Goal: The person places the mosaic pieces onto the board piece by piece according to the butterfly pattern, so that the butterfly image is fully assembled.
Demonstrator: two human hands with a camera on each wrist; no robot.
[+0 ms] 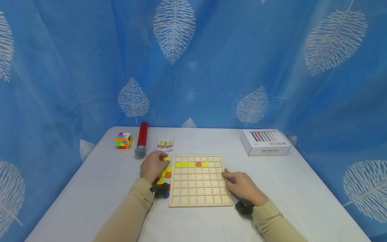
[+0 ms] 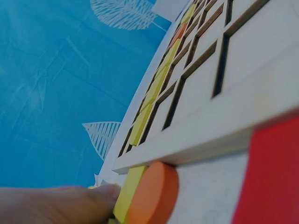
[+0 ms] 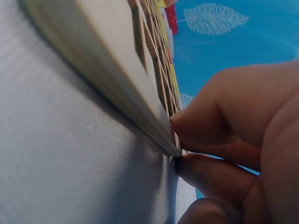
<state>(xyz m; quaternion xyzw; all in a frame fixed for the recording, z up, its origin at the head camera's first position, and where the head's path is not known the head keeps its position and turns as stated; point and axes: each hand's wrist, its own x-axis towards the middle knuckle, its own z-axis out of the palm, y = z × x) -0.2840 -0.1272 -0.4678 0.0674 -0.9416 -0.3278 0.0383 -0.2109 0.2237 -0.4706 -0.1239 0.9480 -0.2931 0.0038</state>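
Note:
A square wooden grid board (image 1: 201, 205) lies on the table; its second row from the back holds several yellow pieces (image 1: 184, 164) and one orange disc (image 1: 198, 164). Left of the board, my left hand (image 1: 153, 165) pinches a yellow piece (image 1: 167, 158) between thumb and finger, above a spread of loose coloured pieces (image 1: 162, 174). In the left wrist view the thumb (image 2: 84, 200) is close to another yellow piece (image 2: 130, 191) and an orange disc (image 2: 156, 191). My right hand (image 1: 242, 184) grips the board's right edge, thumb on top and fingers at its side.
Behind the loose pieces lies a picture card (image 1: 164, 145) with a colourful pattern. A red microphone (image 1: 142, 137) and a puzzle cube (image 1: 123, 140) are at the back left. At the back right sits a white box (image 1: 266, 143). A blue leaf-print curtain (image 1: 211, 67) hangs behind the table.

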